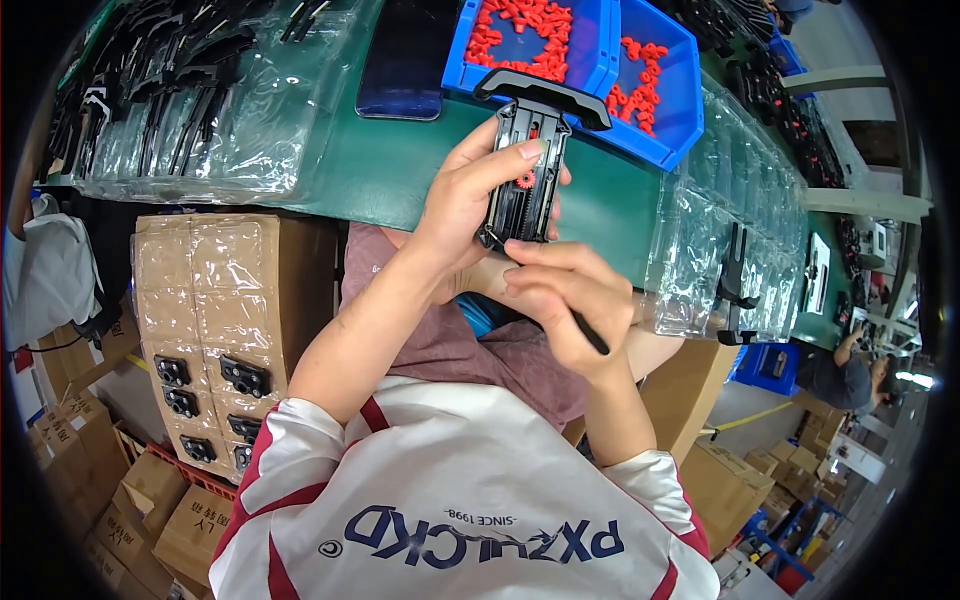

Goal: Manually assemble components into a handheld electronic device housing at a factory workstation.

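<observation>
My left hand [463, 190] is wrapped round a black plastic bracket [519, 205] and holds it up over the table's front edge. The bracket has a long channelled body and a wide curved crosspiece at its far end. A small red gear [525, 181] sits in the body, near my left thumb. At the bracket's near end my right hand [570, 300] is closed on a slim black-handled tool [590, 334]. The handle's end sticks out below the palm; the fingers hide most of the tool, so its kind does not show.
Two blue bins [655, 145] with small red plastic parts stand beyond the bracket on the green table [370, 165]. A dark flat panel [402, 60] lies left of them. Clear plastic trays [235, 140] with black parts flank both sides. Cardboard boxes [290, 290] stand lower left.
</observation>
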The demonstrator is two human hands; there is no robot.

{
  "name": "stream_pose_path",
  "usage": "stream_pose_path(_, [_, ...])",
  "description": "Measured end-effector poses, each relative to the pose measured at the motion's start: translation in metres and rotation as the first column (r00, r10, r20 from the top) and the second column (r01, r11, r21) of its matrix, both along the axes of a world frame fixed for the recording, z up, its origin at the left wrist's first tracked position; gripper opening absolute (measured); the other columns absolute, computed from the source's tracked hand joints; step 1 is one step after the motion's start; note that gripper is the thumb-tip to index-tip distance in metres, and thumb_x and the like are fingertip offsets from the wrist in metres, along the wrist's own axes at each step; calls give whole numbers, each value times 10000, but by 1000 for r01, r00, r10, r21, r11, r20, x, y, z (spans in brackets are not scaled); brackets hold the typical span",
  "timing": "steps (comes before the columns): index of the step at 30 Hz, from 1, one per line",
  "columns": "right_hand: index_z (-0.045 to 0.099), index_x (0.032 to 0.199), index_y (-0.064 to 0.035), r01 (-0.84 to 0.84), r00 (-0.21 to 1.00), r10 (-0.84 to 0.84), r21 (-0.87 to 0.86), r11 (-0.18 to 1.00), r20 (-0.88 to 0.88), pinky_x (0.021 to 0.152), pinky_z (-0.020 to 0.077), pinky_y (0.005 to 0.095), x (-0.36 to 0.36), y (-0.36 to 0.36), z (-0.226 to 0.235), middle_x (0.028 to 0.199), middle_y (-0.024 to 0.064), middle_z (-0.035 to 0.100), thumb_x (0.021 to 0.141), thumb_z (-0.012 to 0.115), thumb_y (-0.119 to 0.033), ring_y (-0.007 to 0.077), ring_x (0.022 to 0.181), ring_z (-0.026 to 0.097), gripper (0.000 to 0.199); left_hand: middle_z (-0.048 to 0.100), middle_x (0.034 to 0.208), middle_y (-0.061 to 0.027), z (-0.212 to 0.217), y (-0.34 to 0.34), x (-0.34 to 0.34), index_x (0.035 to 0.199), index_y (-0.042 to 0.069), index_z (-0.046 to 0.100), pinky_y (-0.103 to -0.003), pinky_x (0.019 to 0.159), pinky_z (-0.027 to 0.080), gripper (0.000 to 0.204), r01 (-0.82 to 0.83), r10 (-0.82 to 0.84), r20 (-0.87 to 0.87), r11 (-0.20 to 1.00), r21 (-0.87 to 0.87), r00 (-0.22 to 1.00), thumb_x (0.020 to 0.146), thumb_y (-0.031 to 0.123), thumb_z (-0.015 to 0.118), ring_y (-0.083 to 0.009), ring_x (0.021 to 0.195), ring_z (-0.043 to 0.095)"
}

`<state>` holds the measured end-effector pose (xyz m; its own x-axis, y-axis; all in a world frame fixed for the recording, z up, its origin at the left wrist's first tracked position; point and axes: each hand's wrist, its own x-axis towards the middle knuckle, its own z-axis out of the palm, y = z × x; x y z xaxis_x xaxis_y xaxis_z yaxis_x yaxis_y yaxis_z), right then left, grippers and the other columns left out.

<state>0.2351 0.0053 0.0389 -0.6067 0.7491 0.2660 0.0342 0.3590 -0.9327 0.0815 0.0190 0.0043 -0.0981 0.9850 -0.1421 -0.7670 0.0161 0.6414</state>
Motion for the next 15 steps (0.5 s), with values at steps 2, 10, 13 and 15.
stream_pose_path(2, [707,897,75,-53,998,45,170,984,52,719,510,292,1,0,-3,1070,175,670,825,593,2,243,786,644,154,649,898,-166,0,0,0,1133,-1,529,-284,528,539,261,8,-8,20,1000,3,1000,920,150,524,-201,626,618])
stream_pose_path(10, [715,908,50,11,997,-12,7,1000,79,725,489,273,1,1,20,1075,161,679,802,606,23,211,836,620,155,651,910,-173,7,3,6,1137,-3,527,-293,542,539,274,0,1,-116,1000,4,993,907,144,534,-207,636,613])
stream_pose_path(13, [708,932,51,29,1000,-28,-84,996,3,741,487,271,11,9,33,1054,159,685,812,576,22,213,824,614,180,656,931,-180,9,2,11,1191,-17,518,-297,592,528,341,3,-19,-200,997,-81,980,889,138,543,-209,656,615])
stream_pose_path(15, [682,995,66,31,998,-34,-49,998,-59,749,486,282,32,14,44,1040,162,685,838,527,-10,227,819,609,233,640,985,-208,7,-4,0,1240,-26,487,-308,614,539,390,16,-23,-123,998,-55,992,888,134,536,-232,713,624])
